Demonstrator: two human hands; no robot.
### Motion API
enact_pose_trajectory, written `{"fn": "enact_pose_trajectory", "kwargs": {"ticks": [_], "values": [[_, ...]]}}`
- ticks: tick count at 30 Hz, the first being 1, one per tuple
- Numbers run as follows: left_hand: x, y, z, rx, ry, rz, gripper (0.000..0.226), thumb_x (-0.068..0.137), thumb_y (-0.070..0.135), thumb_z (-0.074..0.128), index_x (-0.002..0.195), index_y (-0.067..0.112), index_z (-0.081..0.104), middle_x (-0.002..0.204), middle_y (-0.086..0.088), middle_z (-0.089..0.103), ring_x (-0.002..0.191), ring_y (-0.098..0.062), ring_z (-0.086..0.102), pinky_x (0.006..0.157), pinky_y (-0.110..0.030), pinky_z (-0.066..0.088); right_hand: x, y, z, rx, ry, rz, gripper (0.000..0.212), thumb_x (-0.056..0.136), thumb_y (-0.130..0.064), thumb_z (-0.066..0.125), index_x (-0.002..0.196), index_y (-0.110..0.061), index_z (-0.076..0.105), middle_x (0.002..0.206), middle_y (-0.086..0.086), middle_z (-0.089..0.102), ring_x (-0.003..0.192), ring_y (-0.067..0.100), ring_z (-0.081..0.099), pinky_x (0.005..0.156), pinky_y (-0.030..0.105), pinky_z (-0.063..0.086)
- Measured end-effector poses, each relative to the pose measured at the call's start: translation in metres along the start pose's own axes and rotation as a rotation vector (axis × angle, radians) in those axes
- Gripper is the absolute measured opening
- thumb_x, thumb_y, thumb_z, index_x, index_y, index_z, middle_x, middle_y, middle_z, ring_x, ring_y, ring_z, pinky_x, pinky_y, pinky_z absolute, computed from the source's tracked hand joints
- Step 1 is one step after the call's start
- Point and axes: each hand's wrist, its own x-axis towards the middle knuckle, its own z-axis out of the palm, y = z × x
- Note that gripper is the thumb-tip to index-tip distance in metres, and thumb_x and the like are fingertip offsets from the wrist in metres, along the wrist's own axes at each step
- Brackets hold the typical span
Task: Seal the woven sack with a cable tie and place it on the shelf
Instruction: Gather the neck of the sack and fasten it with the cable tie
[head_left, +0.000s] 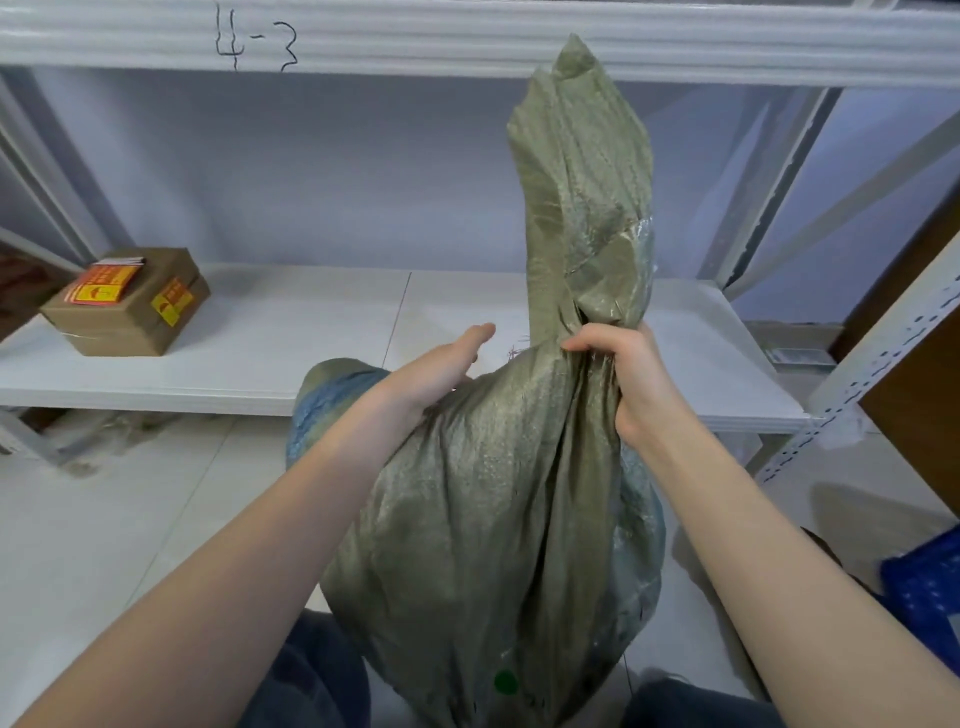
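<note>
Bulging between the person's knees, the olive-green woven plastic sack (488, 519) stands on the pale floor, in front of the white metal shelf (311, 332) where a brown cardboard box with red and yellow stickers (130, 301) sits at far left; no cable tie is visible. To its left the left hand (436, 369) lies flat on the sack's shoulder, fingers apart and gripping nothing; the right hand (618, 364) is fisted tight around the gathered neck, wrist cocked, loose top rising above it. For a good seal, I judge the 2 hands should twist and bunch the neck narrower, keeping the fist low against the contents.
</note>
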Motion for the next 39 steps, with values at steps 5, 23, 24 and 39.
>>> {"fn": "enact_pose_trajectory", "kwargs": {"ticks": [5, 23, 24, 39], "values": [[0.002, 0.011, 0.016, -0.449, -0.028, 0.121, 0.024, 0.088, 0.027, 0.057, 0.099, 0.008, 0.065, 0.088, -0.012, 0.069, 0.074, -0.02, 0.066, 0.076, -0.031, 0.054, -0.001, 0.003, -0.001, -0.026, -0.024, -0.002, 0.06, 0.053, -0.001, 0.061, 0.112, 0.008, 0.056, 0.092, 0.018, 0.064, 0.083, 0.029, 0.065, 0.076, 0.038, 0.054], [-0.029, 0.03, 0.018, -0.752, -0.248, 0.55, 0.046, 0.081, -0.002, 0.028, 0.12, 0.012, 0.049, 0.107, -0.005, 0.062, 0.098, -0.019, 0.059, 0.09, -0.031, 0.05, -0.002, 0.006, 0.005, -0.288, -0.153, -0.029, 0.065, 0.066, -0.022, 0.08, 0.124, -0.012, 0.054, 0.116, 0.001, 0.068, 0.107, 0.014, 0.064, 0.093, 0.033, 0.051], [-0.029, 0.032, 0.018, -0.692, -0.234, 0.578, 0.046, 0.082, 0.001, 0.031, 0.122, 0.016, 0.046, 0.11, -0.002, 0.061, 0.101, -0.015, 0.058, 0.091, -0.028, 0.049, -0.003, 0.006, 0.005, -0.256, -0.1, -0.036, 0.057, 0.069, -0.011, 0.078, 0.122, -0.009, 0.055, 0.112, 0.004, 0.069, 0.103, 0.017, 0.066, 0.09, 0.033, 0.053], [0.001, -0.009, -0.041, 0.097, 0.154, -0.01, 0.11, 0.061, 0.091, 0.017, 0.143, 0.02, 0.036, 0.147, -0.009, 0.042, 0.131, -0.03, 0.043, 0.112, -0.046, 0.027, 0.0, -0.001, 0.001, -0.162, 0.22, -0.116, 0.046, 0.066, 0.005, 0.055, 0.111, -0.008, 0.058, 0.095, 0.009, 0.066, 0.094, 0.023, 0.063, 0.088, 0.038, 0.052]]}}
